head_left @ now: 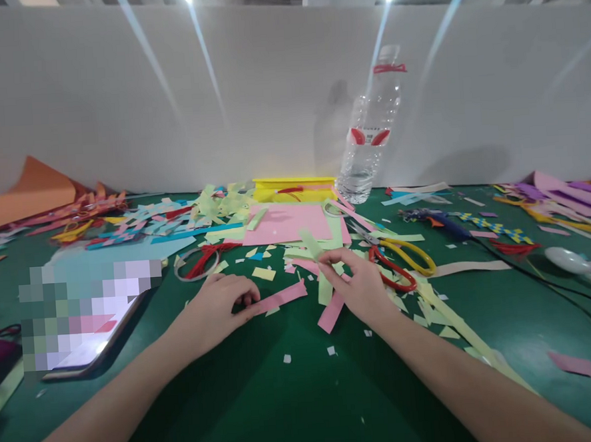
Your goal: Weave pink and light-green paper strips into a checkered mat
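Note:
My left hand (225, 302) pinches one end of a pink paper strip (284, 296), which points right with a small fold at its tip. Between the thumb and fingers of my right hand (356, 280) is a light green paper strip (309, 241), its upper end sticking up. Under that hand lie another pink strip (332, 313) and more green pieces. Scissors (408, 257) with red and yellow handles rest just right of my right hand. Beyond both hands is a flat pink sheet (288, 223).
A clear plastic bottle (369, 123) stands against the grey partition (167, 89). A lit phone (101, 313) lies at left, near a tape roll (191, 271). A blue-handled tool (449, 226) with a black cord lies at right. Coloured paper scraps cover much of the green table (267, 409).

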Demonstrator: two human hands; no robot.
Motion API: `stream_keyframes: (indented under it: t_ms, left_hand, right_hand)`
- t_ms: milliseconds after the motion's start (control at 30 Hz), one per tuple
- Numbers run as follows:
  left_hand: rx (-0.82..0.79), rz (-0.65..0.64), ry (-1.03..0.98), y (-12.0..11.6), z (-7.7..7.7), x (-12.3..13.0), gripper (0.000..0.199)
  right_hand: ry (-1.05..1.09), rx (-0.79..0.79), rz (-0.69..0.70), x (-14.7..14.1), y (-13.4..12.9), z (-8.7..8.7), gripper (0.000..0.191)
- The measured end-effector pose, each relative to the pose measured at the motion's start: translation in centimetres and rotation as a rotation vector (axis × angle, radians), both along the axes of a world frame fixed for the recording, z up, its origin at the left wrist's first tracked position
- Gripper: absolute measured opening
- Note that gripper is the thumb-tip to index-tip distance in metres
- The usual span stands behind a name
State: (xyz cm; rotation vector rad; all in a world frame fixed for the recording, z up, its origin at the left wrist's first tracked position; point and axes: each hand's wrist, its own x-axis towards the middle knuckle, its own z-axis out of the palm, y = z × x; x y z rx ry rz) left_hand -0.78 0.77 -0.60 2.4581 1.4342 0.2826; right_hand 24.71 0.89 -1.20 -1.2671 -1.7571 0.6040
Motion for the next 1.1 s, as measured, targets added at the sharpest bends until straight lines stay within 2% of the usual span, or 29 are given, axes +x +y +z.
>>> stream_keyframes:
  t_ms: [100, 200, 300, 367, 500, 667, 933, 1100]
  left_hand:
    - [0.067, 0.037, -0.014, 0.0, -0.2, 0.0, 0.03]
    - [0.087, 0.142, -0.04, -0.3, 0.4, -0.1, 0.043]
    - [-0.002, 0.2, 0.004, -0.4, 1.3, -0.1, 0.053]
    - [-0.055, 0.185, 0.063, -0.4, 1.6, -0.1, 0.055]
    - [-0.156, 0.129, 0.016, -0.1, 1.5, -0.2, 0.045]
    - [-0.235, 0.175, -0.102, 0.3, 1.1, -0.5, 0.034]
    - [-0.224, 0.154, -0.143, 0.5, 0.9, -0.5, 0.035]
    - [-0.184, 0.147, -0.26, 0.5, 0.8, -0.6, 0.032]
  right_hand:
    - [-0.01, -0.013, -0.009, 0.0, 0.0, 0.0, 0.021]
    - [-0.024, -0.016, -0.022, 0.1, 0.1, -0.1, 0.026]
    - [-0.036, -0.004, -0.044, 0.2, 0.2, -0.2, 0.027]
    - [-0.033, 0.007, -0.057, 0.3, 0.2, -0.3, 0.025]
    - [-0.007, 0.013, -0.071, 0.2, 0.3, -0.5, 0.02]
    - [0.025, 0.022, -0.049, 0.1, 0.3, -0.5, 0.011]
    - [0.065, -0.011, -0.094, 0.0, 0.4, -0.6, 0.012]
    - [0.109, -0.018, -0.091, 0.0, 0.4, -0.7, 0.013]
